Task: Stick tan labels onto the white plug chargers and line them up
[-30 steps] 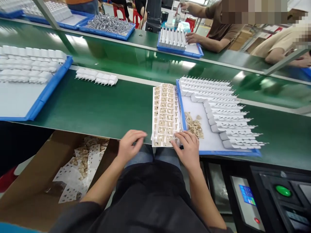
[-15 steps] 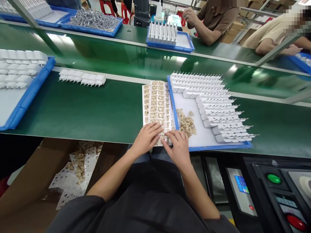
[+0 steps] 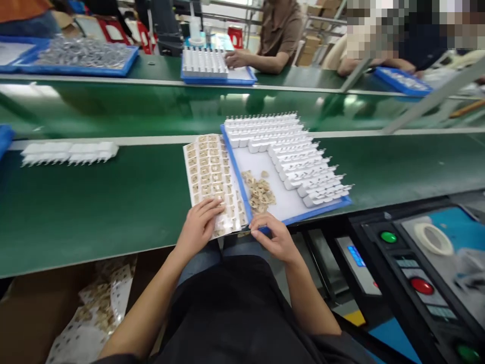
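The right hand is curling its fingers at the near left corner of the blue tray, no longer covering the patterned sheet as it was half a second ago; whether it is pinching anything, I cannot tell; the left hand is still resting on the sheet's near part, fingers loosely extended, clasping nothing visible; the sheet is lying on the green table, along the tray's left edge; inside the tray, brown scraps are lying heaped beside rows of white blocks, both seemingly unchanged; farther off, a co-worker's hand, raised earlier, is now reaching down to another tray.
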The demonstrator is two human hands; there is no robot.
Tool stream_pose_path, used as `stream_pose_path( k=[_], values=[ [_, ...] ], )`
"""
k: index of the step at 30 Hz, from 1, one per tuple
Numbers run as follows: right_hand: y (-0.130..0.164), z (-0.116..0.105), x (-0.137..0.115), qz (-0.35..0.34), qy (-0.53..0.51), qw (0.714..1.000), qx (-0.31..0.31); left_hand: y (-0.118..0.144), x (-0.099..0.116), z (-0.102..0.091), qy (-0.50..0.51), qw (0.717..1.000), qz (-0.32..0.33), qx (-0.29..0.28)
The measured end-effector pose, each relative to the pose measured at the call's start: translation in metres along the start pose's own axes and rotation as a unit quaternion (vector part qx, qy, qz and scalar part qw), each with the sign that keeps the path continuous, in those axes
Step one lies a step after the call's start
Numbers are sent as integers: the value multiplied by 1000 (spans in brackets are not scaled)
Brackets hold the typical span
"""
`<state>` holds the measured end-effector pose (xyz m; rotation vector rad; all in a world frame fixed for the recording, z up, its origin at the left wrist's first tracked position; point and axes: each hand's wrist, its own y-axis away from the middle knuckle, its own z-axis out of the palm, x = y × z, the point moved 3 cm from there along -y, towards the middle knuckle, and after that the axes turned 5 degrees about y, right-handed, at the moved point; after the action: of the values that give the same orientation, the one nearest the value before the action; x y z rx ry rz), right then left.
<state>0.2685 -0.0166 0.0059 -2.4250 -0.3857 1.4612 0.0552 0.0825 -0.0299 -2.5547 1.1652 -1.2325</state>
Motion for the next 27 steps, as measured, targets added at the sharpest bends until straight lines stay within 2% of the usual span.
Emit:
stream_pose_path(
  k=[2,5,7,9,11,14,16,19,20,22,24,27],
  values=[
    [13,-14,9,34,-2,998,59,-19,15,-2,-13,999,27,22],
    [24,-22,13,46,11,997,61,-69,59,14,-22,993,113,14],
    [28,-22,10,34,11,999,33,-108,94,41,-39,984,172,-33],
    [31,-20,5,20,8,1000,15,-141,126,78,-65,967,228,-98],
    [35,-18,1,14,9,1000,14,-165,148,115,-88,959,232,-135],
    [40,-17,0,15,27,999,21,-179,164,156,-107,958,222,-149],
    [42,-16,2,13,32,999,16,-177,168,166,-101,958,224,-146],
    [43,-20,6,17,1,1000,10,-169,162,151,-23,965,210,-154],
    [43,-23,7,22,-18,999,15,-164,156,139,34,968,187,-161],
    [42,-29,8,31,-62,997,43,-151,139,111,192,962,99,-170],
    [38,-34,6,30,-111,990,84,-131,117,82,365,918,-23,-154],
    [26,-33,-3,4,-185,975,122,-89,88,50,538,822,-154,-104]
  ],
)
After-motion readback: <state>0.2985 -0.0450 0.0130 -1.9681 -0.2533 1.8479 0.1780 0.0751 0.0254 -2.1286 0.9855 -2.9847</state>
